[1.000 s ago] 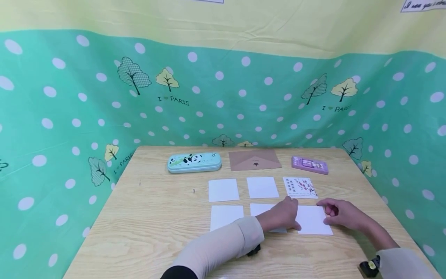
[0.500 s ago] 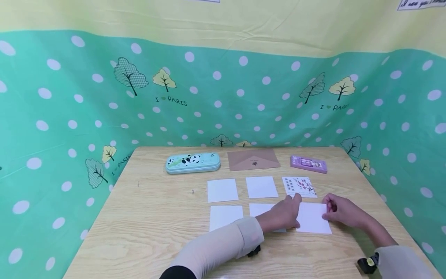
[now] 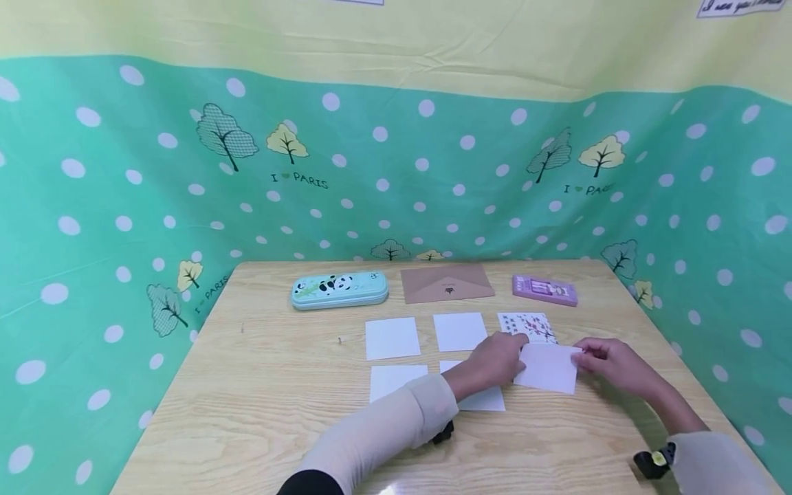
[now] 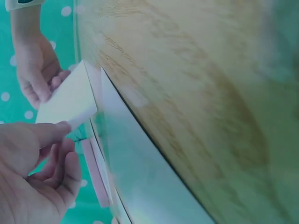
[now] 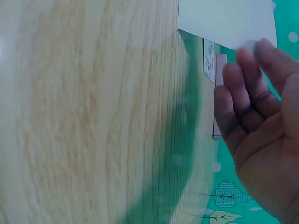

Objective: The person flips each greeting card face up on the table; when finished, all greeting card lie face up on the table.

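Note:
Both hands hold one white square card (image 3: pixel 547 369) by its left and right edges, tilted up off the table. My left hand (image 3: pixel 495 357) pinches the left edge between thumb and fingers, as the left wrist view shows too (image 4: pixel 37 172). At the opposite edge my right hand (image 3: pixel 615 368) pinches with thumb and forefinger, its other fingers loosely curled (image 5: pixel 261 107). Just behind the lifted card lies a card printed with blossoms and writing (image 3: pixel 529 324), its front part covered. Beneath my left forearm is a white card (image 3: pixel 485 400), partly hidden.
More white cards lie in rows to the left: a back card (image 3: pixel 392 338), a back middle card (image 3: pixel 460 332) and a front card (image 3: pixel 396 379). Farther back are a panda pencil case (image 3: pixel 339 290), a brown envelope (image 3: pixel 447 283) and a purple box (image 3: pixel 544 290). A polka-dot cloth (image 3: pixel 371 172) surrounds the wooden table (image 3: pixel 247 412).
The front right white card has been lifted from the table and tilted, rising toward the blossom card. My right hand has closed on its right edge; both hands have moved up with it.

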Demonstrator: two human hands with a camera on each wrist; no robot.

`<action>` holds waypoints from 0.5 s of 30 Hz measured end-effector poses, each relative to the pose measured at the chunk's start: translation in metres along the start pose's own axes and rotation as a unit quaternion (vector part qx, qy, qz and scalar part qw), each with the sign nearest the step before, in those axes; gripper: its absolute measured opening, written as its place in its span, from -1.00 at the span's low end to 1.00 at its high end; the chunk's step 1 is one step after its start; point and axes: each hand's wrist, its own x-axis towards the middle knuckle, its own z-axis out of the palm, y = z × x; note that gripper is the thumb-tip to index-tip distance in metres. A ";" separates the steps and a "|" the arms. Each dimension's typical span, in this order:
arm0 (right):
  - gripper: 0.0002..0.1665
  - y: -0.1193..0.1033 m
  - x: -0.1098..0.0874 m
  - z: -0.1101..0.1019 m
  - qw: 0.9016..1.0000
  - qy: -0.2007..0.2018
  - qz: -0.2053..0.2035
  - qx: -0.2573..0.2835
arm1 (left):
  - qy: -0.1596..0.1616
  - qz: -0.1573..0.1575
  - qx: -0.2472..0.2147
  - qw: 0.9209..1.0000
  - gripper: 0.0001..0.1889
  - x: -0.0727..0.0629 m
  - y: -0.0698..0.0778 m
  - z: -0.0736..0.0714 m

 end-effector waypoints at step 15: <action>-0.54 -0.006 -0.004 -0.018 0.995 -0.062 -0.026 0.068 | 0.025 0.043 0.030 0.998 -0.82 -0.003 -0.004 -0.006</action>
